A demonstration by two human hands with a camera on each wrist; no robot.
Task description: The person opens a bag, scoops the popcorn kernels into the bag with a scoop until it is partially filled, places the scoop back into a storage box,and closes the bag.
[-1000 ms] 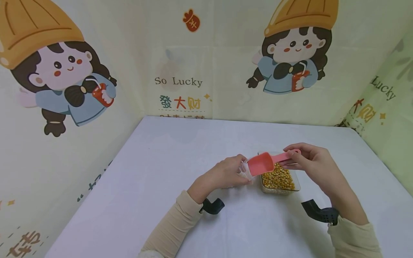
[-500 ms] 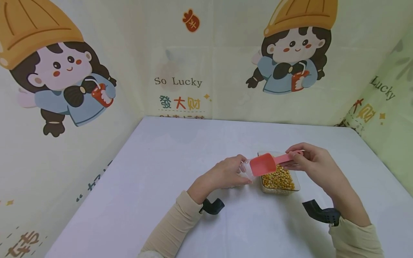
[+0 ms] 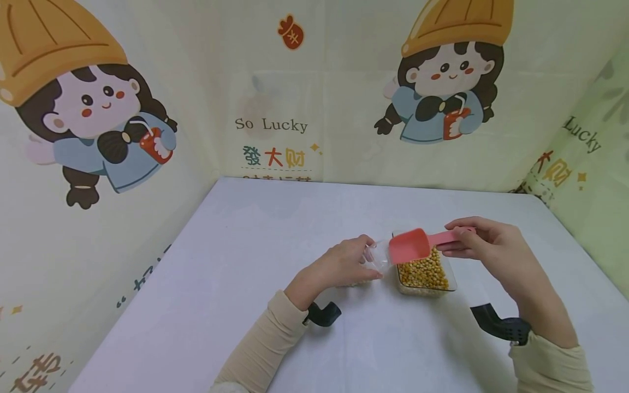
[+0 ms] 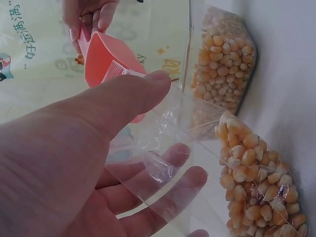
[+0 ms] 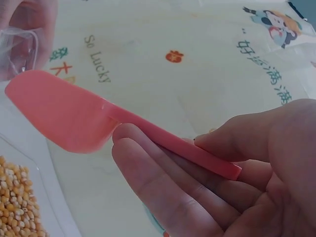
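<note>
My left hand (image 3: pixel 344 262) grips a clear plastic bag (image 4: pixel 163 128) near its mouth, thumb on one side and fingers on the other. Corn kernels (image 4: pixel 256 187) fill the lower part of the bag. My right hand (image 3: pixel 491 245) holds a pink scoop (image 3: pixel 410 245) by its handle, the thumb above and the fingers beneath. No kernels show in the scoop's bowl, which is close to the bag's mouth. Below the scoop stands a clear rectangular container (image 3: pixel 453 284) of yellow corn kernels (image 3: pixel 425 273). Part of that container is hidden behind the scoop.
Everything is on a white table (image 3: pixel 275 229). A cream-coloured cloth with cartoon figures (image 3: pixel 442 93) and lettering hangs behind it and at both sides. Each wrist wears a black camera mount (image 3: pixel 501 322).
My right hand has moved right, drawing the scoop away from the bag's mouth. The left hand and the bag have stayed almost still.
</note>
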